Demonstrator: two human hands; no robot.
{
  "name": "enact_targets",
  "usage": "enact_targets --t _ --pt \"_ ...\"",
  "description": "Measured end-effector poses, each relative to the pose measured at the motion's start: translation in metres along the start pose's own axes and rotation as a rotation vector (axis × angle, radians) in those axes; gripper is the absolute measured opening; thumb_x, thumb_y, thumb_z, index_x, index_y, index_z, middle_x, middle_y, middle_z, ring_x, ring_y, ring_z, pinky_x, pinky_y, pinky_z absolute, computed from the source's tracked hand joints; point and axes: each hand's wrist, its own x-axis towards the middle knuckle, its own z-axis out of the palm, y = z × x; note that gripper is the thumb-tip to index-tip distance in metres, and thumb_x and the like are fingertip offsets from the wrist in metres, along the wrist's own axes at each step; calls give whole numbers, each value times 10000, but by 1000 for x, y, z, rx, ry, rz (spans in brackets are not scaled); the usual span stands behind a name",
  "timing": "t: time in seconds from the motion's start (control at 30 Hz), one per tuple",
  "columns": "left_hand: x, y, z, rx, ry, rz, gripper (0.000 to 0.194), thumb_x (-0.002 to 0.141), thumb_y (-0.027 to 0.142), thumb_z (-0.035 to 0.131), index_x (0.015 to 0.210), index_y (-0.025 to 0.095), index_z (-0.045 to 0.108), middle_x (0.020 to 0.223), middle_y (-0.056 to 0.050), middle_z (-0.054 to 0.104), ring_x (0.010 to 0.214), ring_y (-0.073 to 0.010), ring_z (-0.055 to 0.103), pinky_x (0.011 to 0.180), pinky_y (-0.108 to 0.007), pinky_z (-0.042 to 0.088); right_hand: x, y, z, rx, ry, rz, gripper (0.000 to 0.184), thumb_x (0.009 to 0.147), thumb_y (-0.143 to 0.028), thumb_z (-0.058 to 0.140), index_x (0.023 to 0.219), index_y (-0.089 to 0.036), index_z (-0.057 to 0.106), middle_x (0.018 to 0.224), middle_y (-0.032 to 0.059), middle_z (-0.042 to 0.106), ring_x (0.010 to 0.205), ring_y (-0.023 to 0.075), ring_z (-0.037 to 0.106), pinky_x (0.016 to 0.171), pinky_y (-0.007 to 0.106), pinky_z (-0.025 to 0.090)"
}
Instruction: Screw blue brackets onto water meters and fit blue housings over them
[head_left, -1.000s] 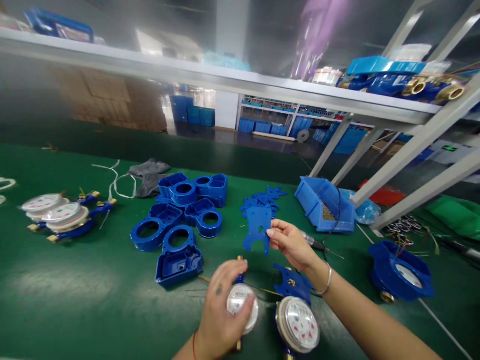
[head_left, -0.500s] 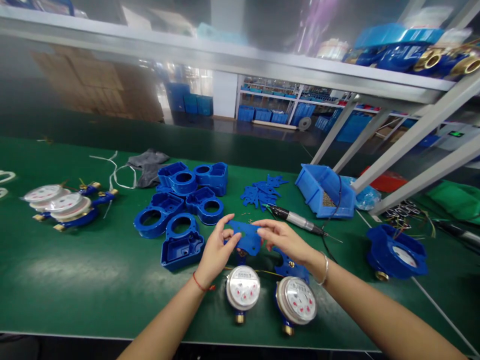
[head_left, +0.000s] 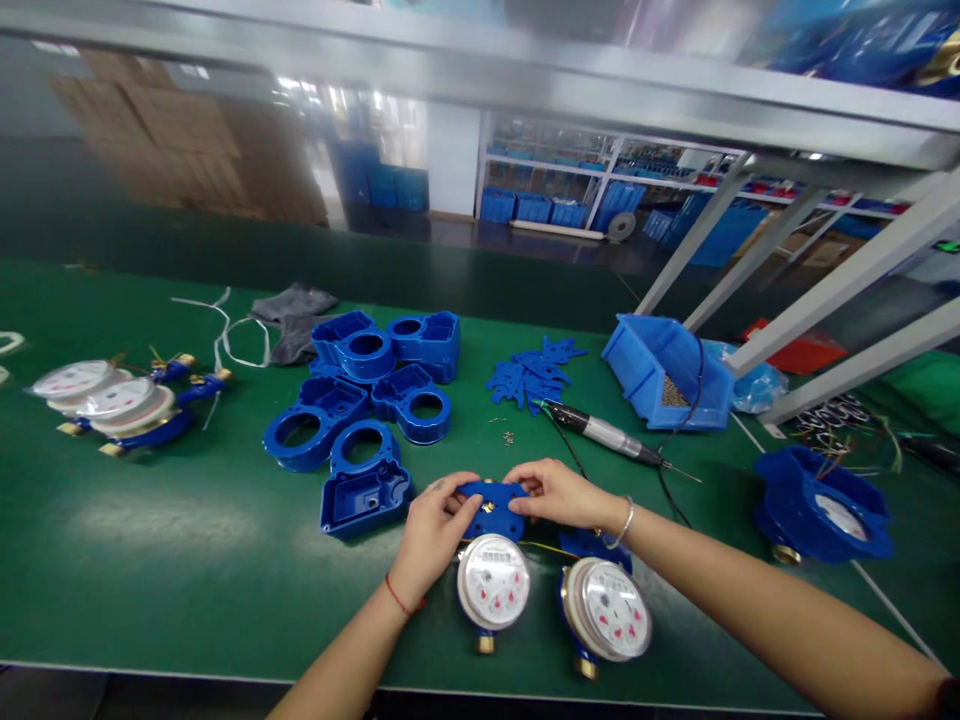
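My left hand [head_left: 441,520] pinches the left end of a flat blue plastic plate [head_left: 501,520], and my right hand [head_left: 559,495] closes its fingers on the right end. The plate lies level over the pipe end of a water meter [head_left: 493,580], with brass showing through its middle hole. To the right stands a second water meter [head_left: 611,608], a similar blue plate [head_left: 596,546] at its far side, partly behind my right wrist. Small screws [head_left: 508,438] lie beyond my hands.
Several blue housings [head_left: 365,448] sit left of my hands. Loose blue plates [head_left: 536,372], an electric screwdriver [head_left: 604,432] and a blue bin [head_left: 667,372] of small parts lie beyond. More meters [head_left: 127,408] stand far left; a meter in a housing [head_left: 821,505] is at right.
Both hands have lowered the blue plate from a tilted, raised position onto the pipe end of the left meter. The camera view has shifted slightly.
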Motion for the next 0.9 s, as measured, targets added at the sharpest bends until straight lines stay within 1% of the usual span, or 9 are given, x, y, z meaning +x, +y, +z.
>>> enact_targets --t 0.1,0.17,0.23,0.3,0.4,0.53,0.7,0.9 --pt "4 -3 2 -16 -40 -40 335 779 377 568 1005 140 639 652 -17 619 555 -148 550 518 -237 414 3 6 1 -8 -28 48 281 781 -240 607 1025 -101 598 686 12 604 563 126 574 515 207 464" --pt "6 -6 3 -37 -59 -61 358 776 396 564 1006 131 635 633 -16 615 537 -144 543 486 -226 391 4 6 1 -51 4 49 345 772 -200 617 1103 -111 575 749 21 619 566 122 579 512 202 458" --pt "9 -8 4 -63 -72 -81 385 768 417 569 1013 125 626 606 -6 599 512 -136 528 465 -217 372 3 3 1 -121 52 23 395 758 -172 640 1147 -139 575 833 30 634 582 116 577 543 209 453" --pt "11 -12 5 -92 -81 -101 414 756 434 581 1018 116 616 570 10 570 483 -124 504 447 -210 353 0 -3 0 -207 96 -23 349 758 -167 656 1106 -170 624 900 32 647 660 129 587 632 231 453" --pt "12 -15 6 -139 -94 -135 445 734 447 603 1016 103 605 590 5 576 483 -118 506 450 -208 365 -4 -11 -1 -319 118 -83 259 790 -195 655 1047 -196 678 914 28 666 791 166 597 743 261 428" --pt "11 -15 8 -182 -103 -166 461 729 449 608 1030 101 592 630 -16 620 506 -127 541 474 -217 404 -6 -16 0 -394 106 -113 253 813 -225 659 1064 -213 686 927 25 676 823 173 603 745 255 413" --pt "7 -13 10 -169 -68 -151 441 735 423 608 1033 99 593 662 -26 655 561 -147 590 507 -217 434 -6 -17 1 -438 121 -111 261 821 -224 662 1081 -214 682 925 25 678 812 166 604 717 242 402" --pt "7 -16 10 -70 -24 -73 382 760 401 593 1005 109 609 682 -31 643 582 -145 588 521 -225 456 -5 -16 -1 -500 113 -110 272 831 -258 657 1101 -227 671 934 26 677 820 170 611 722 245 411"
